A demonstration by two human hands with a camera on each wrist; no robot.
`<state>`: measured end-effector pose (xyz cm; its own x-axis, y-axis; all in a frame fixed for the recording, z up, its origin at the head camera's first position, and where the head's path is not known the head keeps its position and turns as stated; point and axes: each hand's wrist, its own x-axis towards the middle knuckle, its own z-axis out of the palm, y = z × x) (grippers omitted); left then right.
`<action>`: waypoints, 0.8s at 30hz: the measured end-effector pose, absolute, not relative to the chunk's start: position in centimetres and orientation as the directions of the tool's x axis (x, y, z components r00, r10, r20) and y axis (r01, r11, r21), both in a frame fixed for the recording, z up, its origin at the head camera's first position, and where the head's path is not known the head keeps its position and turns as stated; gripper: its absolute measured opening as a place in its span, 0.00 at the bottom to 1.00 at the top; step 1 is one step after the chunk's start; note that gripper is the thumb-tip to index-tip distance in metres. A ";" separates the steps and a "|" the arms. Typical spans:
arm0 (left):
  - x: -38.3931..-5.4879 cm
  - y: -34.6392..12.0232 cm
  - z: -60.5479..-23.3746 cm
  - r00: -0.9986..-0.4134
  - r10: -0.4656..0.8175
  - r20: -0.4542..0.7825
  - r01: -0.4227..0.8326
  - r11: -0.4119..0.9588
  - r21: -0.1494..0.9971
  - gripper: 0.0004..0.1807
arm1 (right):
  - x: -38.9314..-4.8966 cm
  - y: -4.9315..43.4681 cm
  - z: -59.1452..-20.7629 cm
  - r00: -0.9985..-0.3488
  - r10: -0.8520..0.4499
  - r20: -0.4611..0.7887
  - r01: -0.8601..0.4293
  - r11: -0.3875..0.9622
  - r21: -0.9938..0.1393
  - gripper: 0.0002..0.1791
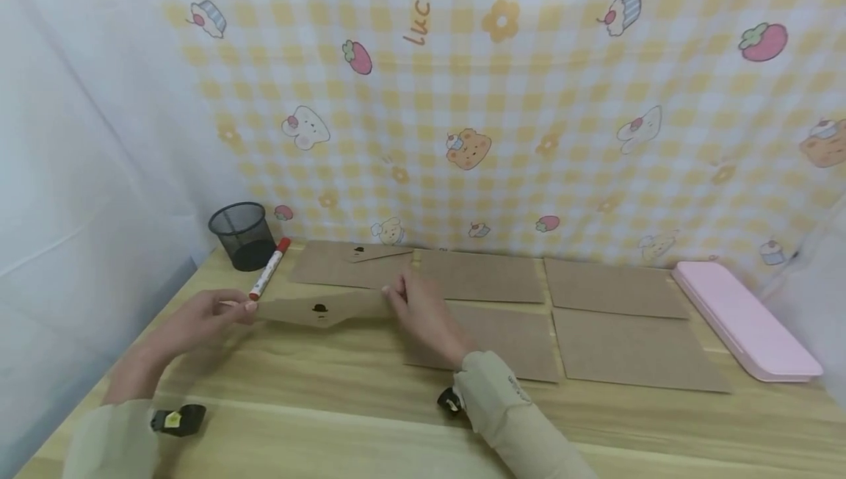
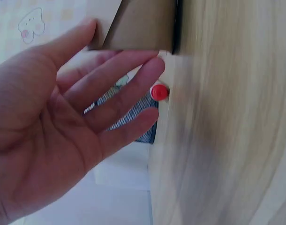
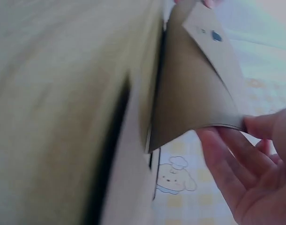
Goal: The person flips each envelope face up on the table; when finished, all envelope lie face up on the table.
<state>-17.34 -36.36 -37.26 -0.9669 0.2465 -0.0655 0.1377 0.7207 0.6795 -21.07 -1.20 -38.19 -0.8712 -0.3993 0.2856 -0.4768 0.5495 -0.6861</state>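
A brown kraft envelope is held up between both hands, close over the table. Its pointed flap with a small black hat print faces me in the head view. My left hand pinches the left end between thumb and fingers; in the left wrist view the thumb lies on the envelope's flap side. My right hand grips the opposite end, thumb on one face and fingers behind, and the envelope bows in the right wrist view. Just behind the left fingertips lies a red-capped white marker.
Behind the held envelope lies another envelope, its hat-printed flap slightly raised. Several plain brown envelopes lie in two rows to the right. A black mesh pen cup stands back left, a pink case far right. A checked curtain hangs behind.
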 end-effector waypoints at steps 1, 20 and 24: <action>-17.4 -36.3 -37.2 -0.973 0.219 -0.068 0.115 0.722 0.682 0.19 | -21.1 -1.2 -38.2 -0.869 -0.379 0.318 -0.488 0.551 -0.677 0.17; -17.5 -35.5 -37.5 -0.990 0.114 -0.079 0.034 0.749 0.662 0.25 | -21.6 -0.9 -38.2 -0.905 -0.352 0.239 -0.390 0.460 -0.798 0.27; -17.5 -35.4 -37.2 -0.995 0.095 -0.037 0.046 0.738 0.673 0.25 | -21.5 -1.1 -38.1 -0.923 -0.308 0.231 -0.352 0.433 -0.830 0.28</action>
